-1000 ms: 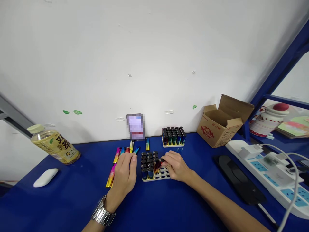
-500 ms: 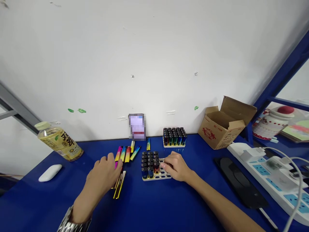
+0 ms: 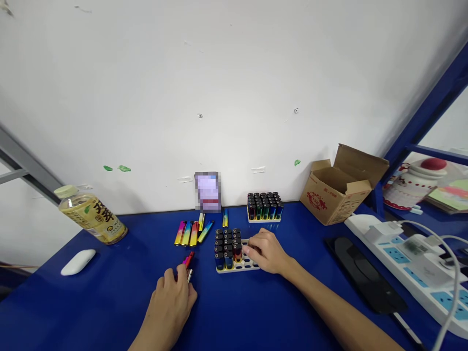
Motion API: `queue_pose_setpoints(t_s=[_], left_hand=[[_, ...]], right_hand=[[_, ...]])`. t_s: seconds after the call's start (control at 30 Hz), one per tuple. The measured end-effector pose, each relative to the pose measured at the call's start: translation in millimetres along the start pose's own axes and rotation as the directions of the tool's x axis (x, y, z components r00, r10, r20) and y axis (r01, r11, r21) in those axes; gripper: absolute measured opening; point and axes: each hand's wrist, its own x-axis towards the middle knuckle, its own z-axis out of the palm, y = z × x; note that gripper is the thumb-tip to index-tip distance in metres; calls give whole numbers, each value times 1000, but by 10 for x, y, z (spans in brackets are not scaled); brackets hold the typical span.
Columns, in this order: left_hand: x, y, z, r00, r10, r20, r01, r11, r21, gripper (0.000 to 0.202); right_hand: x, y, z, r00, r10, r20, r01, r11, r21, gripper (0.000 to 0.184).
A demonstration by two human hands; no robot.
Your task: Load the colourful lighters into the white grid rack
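My left hand (image 3: 170,304) is closed round a few colourful lighters (image 3: 187,263), their red ends poking out past the fingers, near the front of the blue table (image 3: 109,297). My right hand (image 3: 266,251) rests with curled fingers on the right end of a white slotted tray (image 3: 245,264), partly filled with upright black-capped lighters (image 3: 225,246). Several loose rainbow lighters (image 3: 190,232) lie flat behind my left hand.
A second, full tray of lighters (image 3: 264,207) stands by the wall. An open cardboard box (image 3: 341,183) sits at the back right, a power strip (image 3: 409,263) and a black flat object (image 3: 365,280) to the right. A tea bottle (image 3: 91,214) and a white mouse (image 3: 78,262) lie at the left.
My left hand left the lighter pile, gathered a few lighters and pulled them back toward me. My right hand pushed a lighter into the tray and stayed there.
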Motion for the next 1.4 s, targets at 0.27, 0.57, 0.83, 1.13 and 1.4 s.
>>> queue_pose_setpoints(t_s=[0.27, 0.57, 0.83, 1.13, 1.4], left_hand=[[178, 116, -276, 946, 90, 310, -163, 962, 217, 16], [201, 150, -195, 985, -58, 164, 31, 986, 162, 13], [178, 16, 16, 1000, 20, 2, -20, 998, 64, 13], [285, -54, -33, 990, 36, -134, -60, 982, -176, 38], [517, 236, -184, 972, 33, -232, -79, 978, -192, 43]], right_hand=[[0, -9, 16, 999, -7, -35, 5, 999, -51, 45], [-11, 11, 52, 986, 25, -162, -36, 997, -68, 43], [-3, 16, 61, 985, 16, -172, -32, 996, -89, 42], [101, -218, 30, 911, -86, -404, 73, 996, -48, 27], [164, -613, 24, 959, -84, -270, 66, 995, -73, 25]])
